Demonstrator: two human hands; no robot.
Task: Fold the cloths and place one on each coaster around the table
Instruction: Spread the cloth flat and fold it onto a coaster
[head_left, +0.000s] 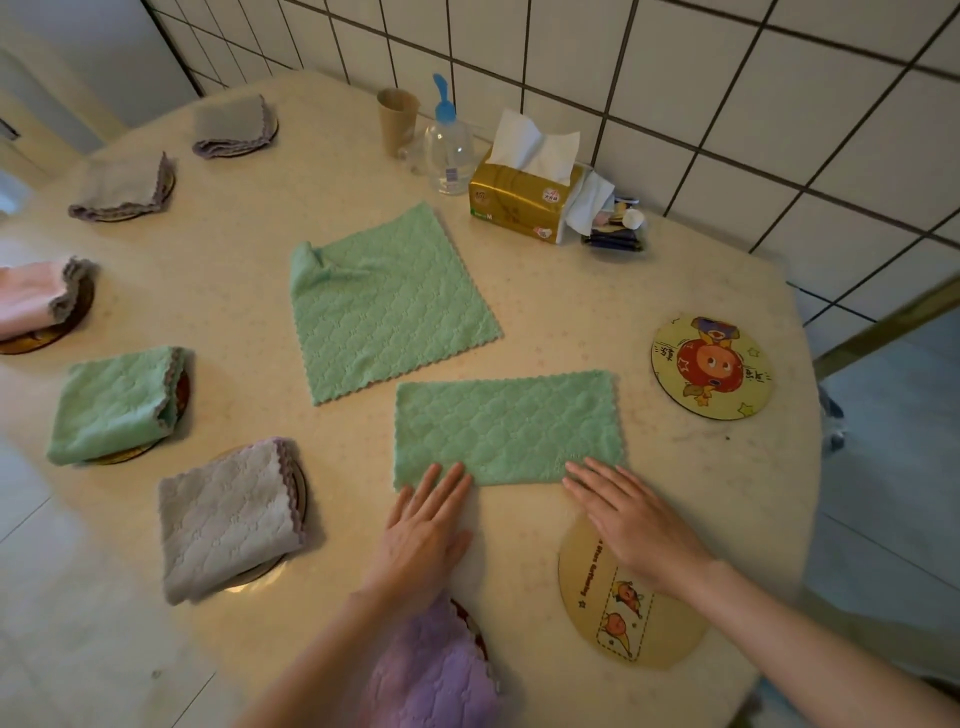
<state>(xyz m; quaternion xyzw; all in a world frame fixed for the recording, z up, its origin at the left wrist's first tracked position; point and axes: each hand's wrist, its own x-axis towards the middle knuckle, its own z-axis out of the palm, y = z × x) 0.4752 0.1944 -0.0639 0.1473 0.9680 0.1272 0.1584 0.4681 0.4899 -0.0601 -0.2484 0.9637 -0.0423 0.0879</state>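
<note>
A green cloth folded in half (506, 426) lies flat near the table's front. My left hand (423, 525) rests open with fingertips on its near left corner; my right hand (631, 519) lies flat with fingertips on its near right edge. A second green cloth (387, 304) is spread unfolded behind it, one corner turned over. Two round coasters are bare: one (710, 368) at the right, one (618, 618) under my right wrist. Folded cloths sit on coasters along the left: grey (228, 517), green (117, 405), pink (31, 296), two more grey (122, 187) (234, 124), and purple (431, 670) nearest me.
At the back by the tiled wall stand a brown paper cup (397, 120), a clear pump bottle (448, 145), a gold tissue box (524, 200) and a small holder of odds and ends (618, 226). The table edge (810, 467) curves down the right side.
</note>
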